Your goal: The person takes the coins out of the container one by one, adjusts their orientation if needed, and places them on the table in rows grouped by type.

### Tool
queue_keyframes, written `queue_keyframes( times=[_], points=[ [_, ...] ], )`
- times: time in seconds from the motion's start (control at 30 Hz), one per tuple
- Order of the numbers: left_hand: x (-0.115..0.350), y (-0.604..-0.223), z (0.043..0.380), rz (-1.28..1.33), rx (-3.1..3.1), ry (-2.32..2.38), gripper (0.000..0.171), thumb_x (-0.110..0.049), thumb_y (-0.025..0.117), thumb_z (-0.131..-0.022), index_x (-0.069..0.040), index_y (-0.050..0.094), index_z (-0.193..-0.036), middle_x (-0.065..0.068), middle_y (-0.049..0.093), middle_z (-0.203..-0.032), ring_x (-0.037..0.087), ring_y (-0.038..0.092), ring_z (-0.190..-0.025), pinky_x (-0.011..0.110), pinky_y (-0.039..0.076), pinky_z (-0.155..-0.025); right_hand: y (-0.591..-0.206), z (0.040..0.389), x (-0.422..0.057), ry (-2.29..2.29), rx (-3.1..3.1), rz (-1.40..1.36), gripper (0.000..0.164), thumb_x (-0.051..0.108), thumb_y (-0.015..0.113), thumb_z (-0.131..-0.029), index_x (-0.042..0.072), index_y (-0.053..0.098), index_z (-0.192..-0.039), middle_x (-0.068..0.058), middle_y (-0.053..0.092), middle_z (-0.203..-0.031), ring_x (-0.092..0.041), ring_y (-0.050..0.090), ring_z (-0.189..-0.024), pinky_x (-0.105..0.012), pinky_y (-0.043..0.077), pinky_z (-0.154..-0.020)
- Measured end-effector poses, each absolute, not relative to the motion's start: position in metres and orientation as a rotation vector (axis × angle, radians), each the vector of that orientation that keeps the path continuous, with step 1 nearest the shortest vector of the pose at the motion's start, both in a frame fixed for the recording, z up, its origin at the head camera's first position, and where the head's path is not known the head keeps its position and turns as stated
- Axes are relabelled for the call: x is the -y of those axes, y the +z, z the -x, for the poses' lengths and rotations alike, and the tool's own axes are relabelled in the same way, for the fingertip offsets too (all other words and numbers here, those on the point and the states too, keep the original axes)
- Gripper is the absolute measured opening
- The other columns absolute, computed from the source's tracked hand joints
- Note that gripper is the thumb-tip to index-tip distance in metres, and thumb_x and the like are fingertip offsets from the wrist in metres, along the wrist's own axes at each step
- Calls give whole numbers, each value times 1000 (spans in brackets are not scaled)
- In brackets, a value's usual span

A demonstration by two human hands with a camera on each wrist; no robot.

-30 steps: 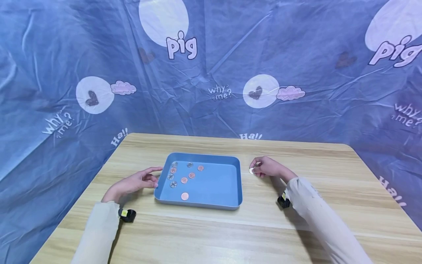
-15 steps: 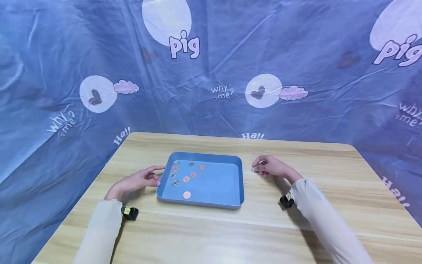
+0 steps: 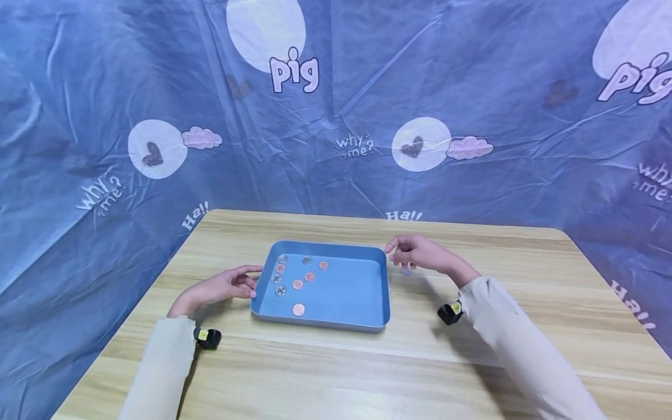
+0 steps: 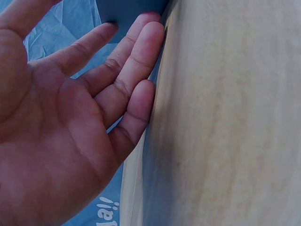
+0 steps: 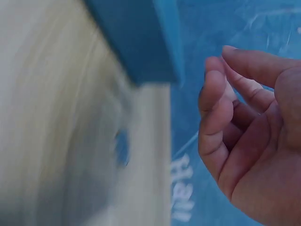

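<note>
i have the left hand (image 3: 223,287) with its fingers relaxed and grasping nothing, the tips resting against the left wall of the blue tray (image 3: 346,294). the right hand (image 3: 422,255) is just beside the tray's far right corner, fingers loosely bent and released, the forefinger's tip close to the rim; i cannot tell whether it touches. just below those fingers i see a small pale disc (image 3: 406,272) (blurred and bluish in my right wrist view, so its face is lost on me); whether it lies flat on the wooden table (image 3: 315,373) i cannot tell.

nine coins lie inside the tray, mostly in its left half. four are silvery: one in the far left corner (image 3: 282,258), two nearer me along the left side (image 3: 276,279) (image 3: 280,290), one by the far wall (image 3: 307,260). five are coppery: one between silvery ones at the left (image 3: 280,268), three in a slanting row (image 3: 323,265) (image 3: 310,277) (image 3: 298,284), and one by the near wall (image 3: 298,310). behind the table hangs a blue printed cloth (image 3: 325,87).
</note>
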State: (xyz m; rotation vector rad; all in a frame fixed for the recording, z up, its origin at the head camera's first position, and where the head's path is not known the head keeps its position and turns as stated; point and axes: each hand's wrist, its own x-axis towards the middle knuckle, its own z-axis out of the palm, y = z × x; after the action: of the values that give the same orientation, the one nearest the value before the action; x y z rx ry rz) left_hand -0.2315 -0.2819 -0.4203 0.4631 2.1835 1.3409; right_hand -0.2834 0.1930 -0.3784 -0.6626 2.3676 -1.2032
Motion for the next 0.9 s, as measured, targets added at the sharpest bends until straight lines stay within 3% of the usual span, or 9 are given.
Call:
queue_keyframes(
  times=[0.13,0.37,0.6,0.73,0.8,0.9],
  points=[
    [281,-419,231,-452,-2190,1341,75,-15,67,-90,5,24,-149,21,58,-117,7,59,-96,15,45,-88,-364,278,-169,-1152,-2355,706,31,15,59,-94,-3,58,-119,-20,62,-90,-28,58,-74,-34,50,-59],
    [283,-420,231,-449,-2173,1354,76,-14,67,-90,6,23,-149,19,59,-115,6,60,-95,15,46,-87,-356,270,-128,-1069,-2265,820,25,15,62,-92,4,61,-115,-3,61,-80,-25,55,-74,-32,49,-63],
    [281,-420,232,-448,-2161,1360,77,-15,67,-90,6,23,-149,16,59,-113,7,60,-94,15,46,-87,-355,271,-91,-972,-2220,892,21,12,63,-91,6,63,-112,-22,65,-91,-39,56,-77,-36,48,-63],
    [282,-420,233,-446,-2166,1357,77,-15,68,-90,6,23,-149,16,59,-113,6,60,-94,15,46,-87,-360,274,-72,-955,-2190,918,27,12,63,-92,2,63,-116,-19,66,-92,-45,55,-83,-38,48,-64],
    [282,-421,233,-446,-2165,1359,77,-14,68,-90,6,23,-149,16,59,-112,6,60,-94,15,47,-86,-364,276,-62,-943,-2180,935,28,13,64,-92,3,63,-118,-12,65,-89,-41,55,-81,-35,47,-63],
    [283,-422,233,-456,-2167,1356,77,-14,68,-89,7,23,-148,17,59,-111,6,59,-93,16,47,-86,-373,278,-48,-921,-2155,963,27,11,65,-90,4,66,-116,-2,64,-86,-24,56,-75,-27,44,-62]
  ],
)
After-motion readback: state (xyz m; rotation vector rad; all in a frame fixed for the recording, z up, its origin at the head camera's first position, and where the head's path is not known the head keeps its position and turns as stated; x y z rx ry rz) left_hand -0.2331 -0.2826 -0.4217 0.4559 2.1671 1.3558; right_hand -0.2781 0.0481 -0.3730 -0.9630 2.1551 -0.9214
